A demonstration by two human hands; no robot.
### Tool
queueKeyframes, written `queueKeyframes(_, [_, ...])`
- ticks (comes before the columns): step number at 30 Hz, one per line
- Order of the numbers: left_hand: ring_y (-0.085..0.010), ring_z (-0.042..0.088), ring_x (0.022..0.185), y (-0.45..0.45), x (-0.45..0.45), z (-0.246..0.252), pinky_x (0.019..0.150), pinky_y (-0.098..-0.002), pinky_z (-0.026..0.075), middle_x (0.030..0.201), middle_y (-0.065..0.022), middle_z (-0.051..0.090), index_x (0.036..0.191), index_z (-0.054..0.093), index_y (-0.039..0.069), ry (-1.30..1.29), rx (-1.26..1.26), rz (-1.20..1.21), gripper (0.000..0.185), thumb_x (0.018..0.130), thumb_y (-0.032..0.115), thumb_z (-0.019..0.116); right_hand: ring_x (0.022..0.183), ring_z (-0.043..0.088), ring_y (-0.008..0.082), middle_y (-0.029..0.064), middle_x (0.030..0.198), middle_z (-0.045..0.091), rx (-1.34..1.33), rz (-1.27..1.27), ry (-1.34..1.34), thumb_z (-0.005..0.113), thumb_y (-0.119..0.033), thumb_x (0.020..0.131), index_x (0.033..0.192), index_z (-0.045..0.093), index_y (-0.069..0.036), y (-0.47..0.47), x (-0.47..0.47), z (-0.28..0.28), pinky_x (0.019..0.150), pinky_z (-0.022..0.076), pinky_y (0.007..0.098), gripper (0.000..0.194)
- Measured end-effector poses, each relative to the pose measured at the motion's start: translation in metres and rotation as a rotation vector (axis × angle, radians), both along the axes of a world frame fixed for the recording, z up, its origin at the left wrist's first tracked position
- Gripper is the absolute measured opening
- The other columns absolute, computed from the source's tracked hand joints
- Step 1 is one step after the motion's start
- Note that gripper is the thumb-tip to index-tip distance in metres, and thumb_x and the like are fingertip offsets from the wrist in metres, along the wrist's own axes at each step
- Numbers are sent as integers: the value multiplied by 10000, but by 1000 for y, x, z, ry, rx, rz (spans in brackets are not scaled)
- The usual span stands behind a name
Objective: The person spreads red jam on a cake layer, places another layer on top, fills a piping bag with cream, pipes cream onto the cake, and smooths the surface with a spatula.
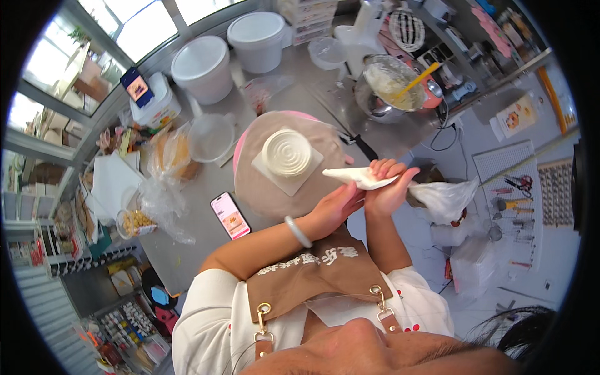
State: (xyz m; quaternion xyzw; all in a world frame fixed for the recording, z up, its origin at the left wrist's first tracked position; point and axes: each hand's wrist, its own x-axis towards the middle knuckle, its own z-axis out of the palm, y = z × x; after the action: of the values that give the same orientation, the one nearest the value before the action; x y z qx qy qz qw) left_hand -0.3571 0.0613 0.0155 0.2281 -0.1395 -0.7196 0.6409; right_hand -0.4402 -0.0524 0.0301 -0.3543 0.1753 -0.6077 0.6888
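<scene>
My right hand (386, 190) is closed around a white piping bag (349, 176), whose narrow end points left towards a small round cake. A crumpled clear plastic tail (445, 199) seems to trail from behind that hand. My left hand (335, 208), with a pale bangle at its wrist, touches the bag from below; its grip is partly hidden. Ridged rings of cream top the cake (287, 152), which sits on a square white board (290, 185). Under the board is a round turntable (253, 187) with a beige cover and a pink edge.
A lit phone (230, 215) lies left of the turntable. Beyond are a black-handled spatula (365, 147), a clear bowl (212, 138) and white lidded buckets (201, 70). A mixer bowl (386, 86) holding a yellow spatula stands back right; plastic-wrapped bread (173, 159) lies left.
</scene>
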Motion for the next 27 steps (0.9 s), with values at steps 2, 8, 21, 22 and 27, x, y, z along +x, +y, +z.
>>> queueKeyframes(2, [-241, 461, 1403, -43, -18, -2, 1192, -423, 364, 1488, -132, 500, 1476, 413, 13, 104, 12, 61, 511, 1130, 388, 385, 848, 563, 253, 98, 839, 572, -98, -65, 62, 305, -584, 1094, 855, 499, -91, 7, -15, -12, 921, 454, 436, 581])
queueKeyframes(8, [-209, 663, 1057, -184, -45, 13, 938, -372, 529, 1132, -83, 677, 1180, 584, 54, -74, 131, 182, 396, 1093, 429, 495, 1379, 475, 296, 158, 1442, 519, -45, -141, 115, 345, -596, 1082, 1410, 466, -2, -57, -47, -19, 1176, 352, 450, 690])
queueKeyframes(21, [-268, 665, 1107, -289, -121, -20, 980, -425, 518, 1178, -139, 687, 1240, 596, 12, -11, 340, 114, 508, 1114, 459, 389, 1397, 484, 330, 188, 1486, 495, 243, 69, 207, 387, -496, 1104, 1457, 425, 22, -163, -141, -39, 1174, 396, 471, 628])
queueKeyframes(22, [-254, 652, 1110, -294, -122, -17, 994, -410, 508, 1187, -136, 677, 1257, 592, 15, 9, 284, 117, 524, 1109, 478, 396, 1395, 474, 351, 201, 1477, 498, 86, 59, 180, 377, -448, 1116, 1447, 444, 25, -169, -142, -36, 1173, 370, 456, 581])
queueKeyframes(27, [-263, 645, 1093, -324, -104, -21, 1003, -412, 504, 1193, -137, 672, 1260, 589, 33, 189, 325, 271, 568, 1098, 536, 380, 1339, 492, 399, 249, 1445, 504, -630, 30, 842, 426, -309, 1104, 1415, 483, 69, -231, -131, -43, 1154, 350, 479, 493])
